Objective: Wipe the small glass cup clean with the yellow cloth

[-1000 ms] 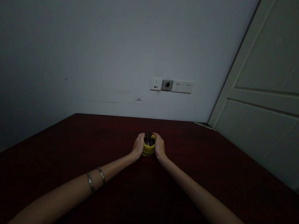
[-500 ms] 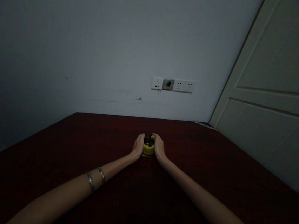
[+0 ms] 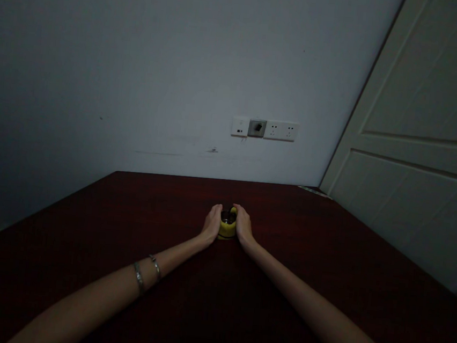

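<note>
A small round yellow object (image 3: 227, 228) with a dark top stands on the dark red table (image 3: 304, 265), far out in front of me. My left hand (image 3: 211, 223) cups its left side and my right hand (image 3: 242, 224) cups its right side, fingers curved around it. Both arms are stretched out over the table. Two metal bangles (image 3: 146, 273) sit on my left forearm. What the object is exactly is too dim to tell.
A white wall rises behind the table, with a row of sockets and a switch (image 3: 264, 129). A pale panelled door (image 3: 420, 152) stands at the right, close to the table's right edge. A thin flat strip (image 3: 311, 190) lies at the back right corner.
</note>
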### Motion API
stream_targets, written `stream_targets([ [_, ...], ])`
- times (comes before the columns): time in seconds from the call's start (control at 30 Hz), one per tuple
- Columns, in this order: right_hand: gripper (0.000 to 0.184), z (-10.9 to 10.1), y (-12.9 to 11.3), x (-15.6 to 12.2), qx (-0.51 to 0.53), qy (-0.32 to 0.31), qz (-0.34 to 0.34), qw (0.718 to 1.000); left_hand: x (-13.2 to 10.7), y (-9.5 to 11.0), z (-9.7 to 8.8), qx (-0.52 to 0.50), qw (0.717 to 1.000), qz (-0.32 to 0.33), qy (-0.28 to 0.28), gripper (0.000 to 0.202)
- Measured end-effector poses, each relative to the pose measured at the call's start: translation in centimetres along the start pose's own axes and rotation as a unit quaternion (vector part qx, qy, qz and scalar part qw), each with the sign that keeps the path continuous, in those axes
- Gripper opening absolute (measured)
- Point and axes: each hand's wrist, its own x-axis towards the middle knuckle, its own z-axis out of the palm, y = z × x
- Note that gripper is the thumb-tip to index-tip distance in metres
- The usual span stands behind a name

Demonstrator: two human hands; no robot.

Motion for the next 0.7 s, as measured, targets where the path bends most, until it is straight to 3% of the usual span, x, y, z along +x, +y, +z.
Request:
stream_targets([
  [0.4,0.044,0.4,0.1,0.2,-0.014,-0.001,-0.001,1.000,0.1,-0.4,0.0,0.008,1.000,0.005,0.005,0.030],
  [0.7,0.047,-0.4,-0.7,-0.3,-0.053,-0.041,-0.042,0.997,0.6,-1.6,-0.5,-0.005,1.000,0.007,0.007,0.032],
])
